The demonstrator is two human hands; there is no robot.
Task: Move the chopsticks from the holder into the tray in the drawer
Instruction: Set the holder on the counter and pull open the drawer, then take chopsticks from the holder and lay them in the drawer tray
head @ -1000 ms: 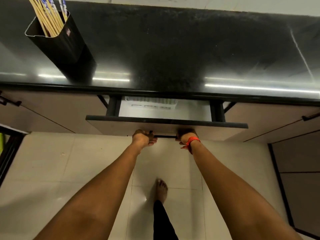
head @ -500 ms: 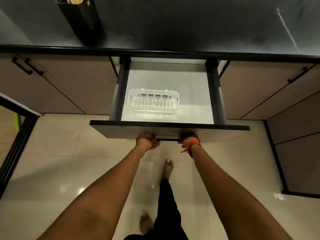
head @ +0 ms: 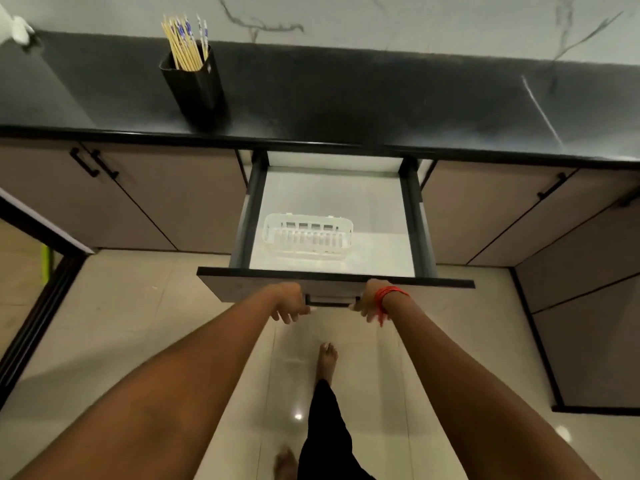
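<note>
Several wooden chopsticks [head: 183, 46], some with blue-patterned tops, stand in a black holder [head: 195, 88] on the dark countertop at the back left. Below the counter the drawer [head: 408, 237] is pulled far out. A white slotted plastic tray [head: 308, 235] lies inside it, towards the front left, with nothing in it. My left hand [head: 289, 303] and my right hand [head: 372, 301] both curl around the black handle [head: 330, 303] on the drawer front. A red thread is tied around my right wrist.
The black countertop [head: 381, 98] runs across the view under a marbled white wall. Beige cabinet doors with black handles [head: 93, 162] flank the drawer. My legs and bare feet [head: 327, 360] stand on the pale tiled floor under the drawer front.
The drawer has slid out from a narrow gap to nearly full extension, uncovering the white tray. Both hands stayed on the handle. The view has backed away, so the holder shows again.
</note>
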